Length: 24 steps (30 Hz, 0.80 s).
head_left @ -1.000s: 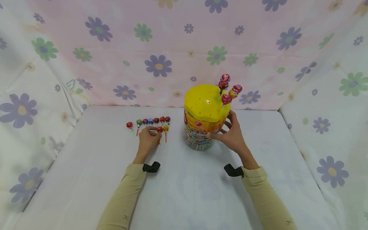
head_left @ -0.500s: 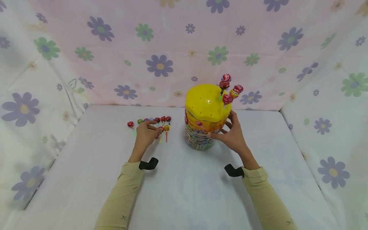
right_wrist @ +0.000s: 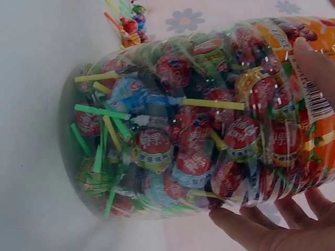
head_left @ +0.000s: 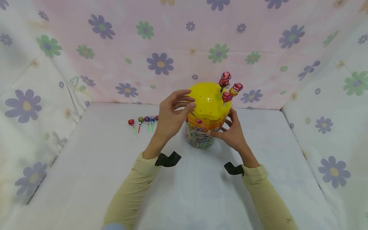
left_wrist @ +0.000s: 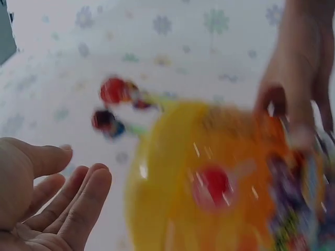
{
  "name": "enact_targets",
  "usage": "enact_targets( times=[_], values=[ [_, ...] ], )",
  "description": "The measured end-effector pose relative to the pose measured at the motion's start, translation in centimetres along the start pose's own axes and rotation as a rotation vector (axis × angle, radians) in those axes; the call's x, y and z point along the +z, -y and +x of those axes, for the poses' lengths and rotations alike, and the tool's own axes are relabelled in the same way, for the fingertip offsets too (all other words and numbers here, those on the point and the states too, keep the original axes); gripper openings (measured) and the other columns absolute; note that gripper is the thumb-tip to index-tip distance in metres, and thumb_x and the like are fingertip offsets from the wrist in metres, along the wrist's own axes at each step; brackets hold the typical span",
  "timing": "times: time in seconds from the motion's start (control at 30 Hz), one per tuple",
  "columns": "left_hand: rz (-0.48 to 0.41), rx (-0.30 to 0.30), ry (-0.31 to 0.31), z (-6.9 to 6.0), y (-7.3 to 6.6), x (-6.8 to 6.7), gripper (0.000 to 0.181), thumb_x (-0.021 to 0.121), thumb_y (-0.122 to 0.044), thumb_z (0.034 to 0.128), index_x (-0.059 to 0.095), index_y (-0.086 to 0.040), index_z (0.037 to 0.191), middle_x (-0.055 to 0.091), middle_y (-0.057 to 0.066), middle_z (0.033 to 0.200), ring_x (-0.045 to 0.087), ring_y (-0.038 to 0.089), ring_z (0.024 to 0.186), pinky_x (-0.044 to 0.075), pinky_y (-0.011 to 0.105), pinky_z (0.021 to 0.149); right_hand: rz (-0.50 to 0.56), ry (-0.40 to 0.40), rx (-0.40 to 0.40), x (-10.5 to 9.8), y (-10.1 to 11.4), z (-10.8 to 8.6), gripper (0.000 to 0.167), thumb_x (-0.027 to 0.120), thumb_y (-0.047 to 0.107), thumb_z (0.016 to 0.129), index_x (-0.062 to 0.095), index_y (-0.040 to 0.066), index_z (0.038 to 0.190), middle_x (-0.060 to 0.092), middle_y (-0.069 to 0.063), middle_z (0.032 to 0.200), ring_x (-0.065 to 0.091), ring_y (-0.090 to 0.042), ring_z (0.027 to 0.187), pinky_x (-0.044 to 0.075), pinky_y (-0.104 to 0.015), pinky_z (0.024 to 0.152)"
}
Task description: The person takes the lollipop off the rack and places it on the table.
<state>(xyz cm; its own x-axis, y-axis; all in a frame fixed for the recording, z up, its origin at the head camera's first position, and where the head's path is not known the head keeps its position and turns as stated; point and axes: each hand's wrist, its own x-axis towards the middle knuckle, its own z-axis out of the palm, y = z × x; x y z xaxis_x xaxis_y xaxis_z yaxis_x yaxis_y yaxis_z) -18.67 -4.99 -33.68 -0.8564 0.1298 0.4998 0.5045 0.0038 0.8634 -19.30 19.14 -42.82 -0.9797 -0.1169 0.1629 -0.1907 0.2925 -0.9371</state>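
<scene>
A clear plastic jar packed with wrapped lollipops stands on the table, with a yellow lid pierced by small holes. Several lollipops stick up from the lid's right side. My right hand grips the jar's right side, thumb in front and fingers behind. At the lid's left edge is my left hand, fingers loosely bent and apart. Nothing shows between its thumb and fingers in the left wrist view, which is blurred; there a gap separates the hand from the lid.
A row of loose lollipops lies on the white table to the left of the jar; my left hand and arm hide part of it. Flower-patterned cloth walls rise behind and on both sides.
My left hand has left the lollipop row and moved right and up to the lid's left edge. My right hand keeps its grip on the jar.
</scene>
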Motion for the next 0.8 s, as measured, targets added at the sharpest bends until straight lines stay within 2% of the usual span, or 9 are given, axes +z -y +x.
enact_targets(
  times=[0.07,0.17,0.37,0.5,0.63,0.8],
  values=[
    [-0.007,0.016,0.046,0.6,-1.2,1.6,0.037,0.067,0.001,0.0959,0.058,0.008,0.131,0.068,0.022,0.115,0.071,0.029,0.105,0.06,0.03,0.089,-0.008,0.001,0.004,-0.1,0.0,0.1,0.102,0.087,0.011,0.081,0.021,0.018,0.158,0.036,-0.014,0.153,0.04,-0.041,0.144,0.047,-0.06,0.107],
    [-0.026,0.014,0.098,1.4,-2.2,3.7,0.037,0.069,-0.001,0.0949,0.06,0.006,0.131,0.068,0.02,0.117,0.07,0.028,0.109,0.059,0.03,0.092,-0.015,0.0,0.017,-0.2,-0.1,0.2,0.101,0.087,0.012,0.081,0.021,0.018,0.158,0.036,-0.014,0.154,0.039,-0.042,0.145,0.047,-0.06,0.106],
    [-0.025,0.01,0.13,1.9,-1.8,6.5,0.037,0.072,0.002,0.0918,0.063,0.005,0.128,0.069,0.018,0.12,0.071,0.025,0.111,0.057,0.025,0.094,-0.034,-0.012,0.018,-0.1,0.0,0.1,0.101,0.087,0.009,0.08,0.022,0.018,0.157,0.035,-0.014,0.156,0.04,-0.043,0.144,0.05,-0.059,0.103],
    [0.007,0.054,0.116,1.7,-1.1,7.4,0.038,0.071,0.004,0.0919,0.061,0.006,0.129,0.07,0.019,0.12,0.071,0.025,0.11,0.057,0.023,0.094,-0.029,-0.014,0.01,-0.1,0.0,0.1,0.101,0.086,0.007,0.08,0.022,0.018,0.158,0.035,-0.014,0.157,0.04,-0.044,0.144,0.05,-0.058,0.103],
    [0.036,0.096,0.082,1.5,-1.0,7.7,0.037,0.07,0.004,0.0924,0.061,0.005,0.128,0.072,0.019,0.117,0.072,0.024,0.108,0.057,0.023,0.094,-0.021,-0.006,0.003,0.0,0.1,0.1,0.102,0.086,0.007,0.08,0.021,0.017,0.158,0.035,-0.013,0.157,0.04,-0.043,0.144,0.05,-0.058,0.104],
    [-0.003,0.109,0.026,1.6,-1.5,7.7,0.037,0.072,0.002,0.092,0.063,0.002,0.128,0.072,0.017,0.116,0.072,0.024,0.104,0.06,0.026,0.089,-0.024,-0.006,0.005,0.0,0.1,0.0,0.103,0.087,0.008,0.08,0.021,0.017,0.158,0.036,-0.014,0.156,0.04,-0.043,0.144,0.05,-0.058,0.103]
  ],
)
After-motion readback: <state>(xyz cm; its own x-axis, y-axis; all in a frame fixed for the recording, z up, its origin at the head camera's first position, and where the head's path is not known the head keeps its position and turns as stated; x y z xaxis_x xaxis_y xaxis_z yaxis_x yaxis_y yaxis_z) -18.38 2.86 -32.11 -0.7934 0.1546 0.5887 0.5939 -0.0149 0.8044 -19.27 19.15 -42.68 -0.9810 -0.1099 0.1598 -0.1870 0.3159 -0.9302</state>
